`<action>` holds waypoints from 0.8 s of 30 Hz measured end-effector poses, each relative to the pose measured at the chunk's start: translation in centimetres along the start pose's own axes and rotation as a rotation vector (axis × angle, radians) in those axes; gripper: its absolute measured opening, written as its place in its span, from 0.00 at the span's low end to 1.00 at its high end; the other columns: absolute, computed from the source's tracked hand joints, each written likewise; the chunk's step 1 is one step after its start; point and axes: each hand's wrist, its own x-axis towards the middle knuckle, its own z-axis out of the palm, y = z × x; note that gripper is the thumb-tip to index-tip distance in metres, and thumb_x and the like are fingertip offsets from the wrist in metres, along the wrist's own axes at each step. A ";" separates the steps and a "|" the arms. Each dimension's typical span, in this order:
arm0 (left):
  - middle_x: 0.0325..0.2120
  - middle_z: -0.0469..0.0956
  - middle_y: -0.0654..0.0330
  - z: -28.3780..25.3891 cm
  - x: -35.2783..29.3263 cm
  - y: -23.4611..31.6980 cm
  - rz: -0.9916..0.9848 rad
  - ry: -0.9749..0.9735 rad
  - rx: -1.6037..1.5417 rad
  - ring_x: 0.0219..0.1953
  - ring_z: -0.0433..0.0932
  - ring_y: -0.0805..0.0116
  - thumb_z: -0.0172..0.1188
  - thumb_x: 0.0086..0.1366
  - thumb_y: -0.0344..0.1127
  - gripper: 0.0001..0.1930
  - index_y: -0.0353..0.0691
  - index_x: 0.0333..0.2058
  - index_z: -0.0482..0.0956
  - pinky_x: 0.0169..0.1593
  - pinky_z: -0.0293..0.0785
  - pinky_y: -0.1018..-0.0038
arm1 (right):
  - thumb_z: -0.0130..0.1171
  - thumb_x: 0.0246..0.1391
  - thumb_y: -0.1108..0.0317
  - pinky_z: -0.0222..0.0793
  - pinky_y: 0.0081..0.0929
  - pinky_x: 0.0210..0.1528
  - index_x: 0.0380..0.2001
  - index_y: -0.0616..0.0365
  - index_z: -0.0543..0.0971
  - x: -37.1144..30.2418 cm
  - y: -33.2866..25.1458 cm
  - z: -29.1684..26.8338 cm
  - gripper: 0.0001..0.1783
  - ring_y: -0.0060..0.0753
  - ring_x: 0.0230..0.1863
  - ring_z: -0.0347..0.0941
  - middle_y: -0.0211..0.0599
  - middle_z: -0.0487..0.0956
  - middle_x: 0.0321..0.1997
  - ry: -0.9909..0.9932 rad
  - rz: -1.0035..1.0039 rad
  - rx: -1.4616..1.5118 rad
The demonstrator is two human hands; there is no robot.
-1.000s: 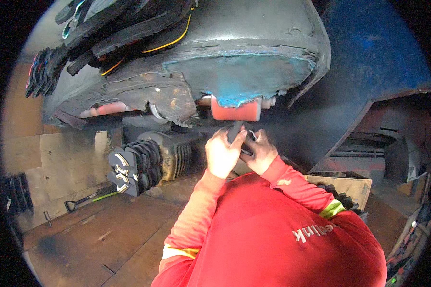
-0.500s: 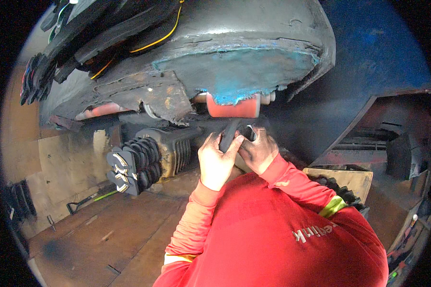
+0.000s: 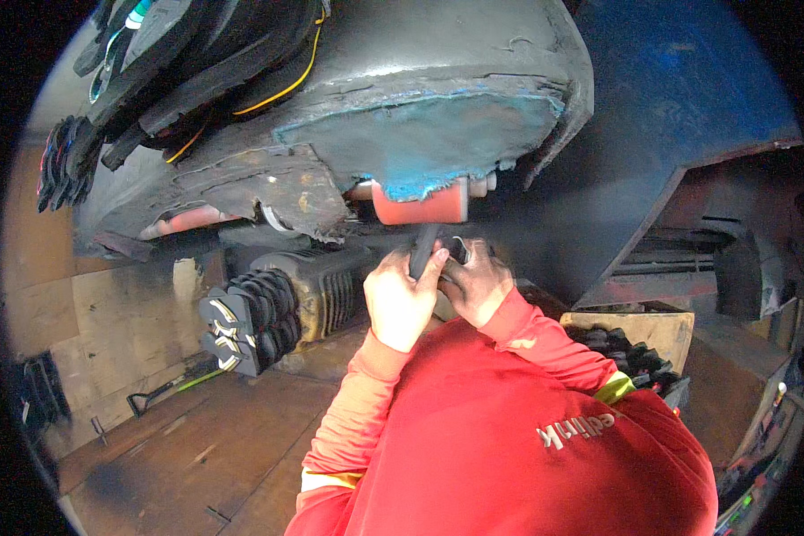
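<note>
Both hands grip a black flip-flop (image 3: 425, 249), seen nearly edge-on, close in front of an orange-red sanding roller (image 3: 420, 207). My left hand (image 3: 396, 293) closes on its near side, the thumb pressed along the dark sole. On the other side, the fingers of my right hand (image 3: 479, 282) curl round the flip-flop and look darkened with dust. Whether the sole touches the roller is hard to make out. Above the roller hangs a dusty grey machine hood (image 3: 473, 54) with a ragged, blue-tinged flap (image 3: 402, 143).
Black flip-flops (image 3: 232, 54) lie on the hood at upper left. More flip-flops (image 3: 250, 322) are stacked beside a ribbed motor (image 3: 317, 299). Right of me stands a box of dark pieces (image 3: 620, 353). A blue panel (image 3: 679, 107) rises at right.
The view has shifted slightly, so the roller and hood sit a little further left. Both hands keep their hold on the flip-flop, with little movement.
</note>
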 end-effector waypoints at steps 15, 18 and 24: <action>0.32 0.81 0.49 -2.3 -1.0 -0.1 0.053 0.011 -0.012 0.33 0.82 0.51 0.70 0.59 0.36 0.13 0.35 0.39 0.83 0.40 0.77 0.65 | 0.68 0.47 0.62 0.74 0.47 0.50 0.56 0.36 0.78 0.3 -1.0 1.3 0.30 0.59 0.50 0.74 0.52 0.71 0.51 0.211 -0.184 0.116; 0.35 0.82 0.47 -2.4 -0.8 0.1 0.003 0.009 -0.086 0.37 0.83 0.50 0.69 0.60 0.37 0.14 0.35 0.40 0.83 0.42 0.78 0.65 | 0.67 0.48 0.61 0.74 0.46 0.50 0.55 0.37 0.79 0.6 -0.8 1.5 0.28 0.59 0.50 0.74 0.54 0.72 0.50 0.018 -0.082 0.158; 0.32 0.84 0.47 -2.0 -0.1 0.8 -0.135 -0.083 -0.079 0.35 0.86 0.55 0.68 0.62 0.38 0.13 0.35 0.39 0.84 0.39 0.79 0.66 | 0.54 0.61 0.47 0.74 0.50 0.53 0.66 0.19 0.65 1.0 0.2 2.3 0.30 0.70 0.56 0.71 0.62 0.72 0.53 0.100 -0.149 -0.198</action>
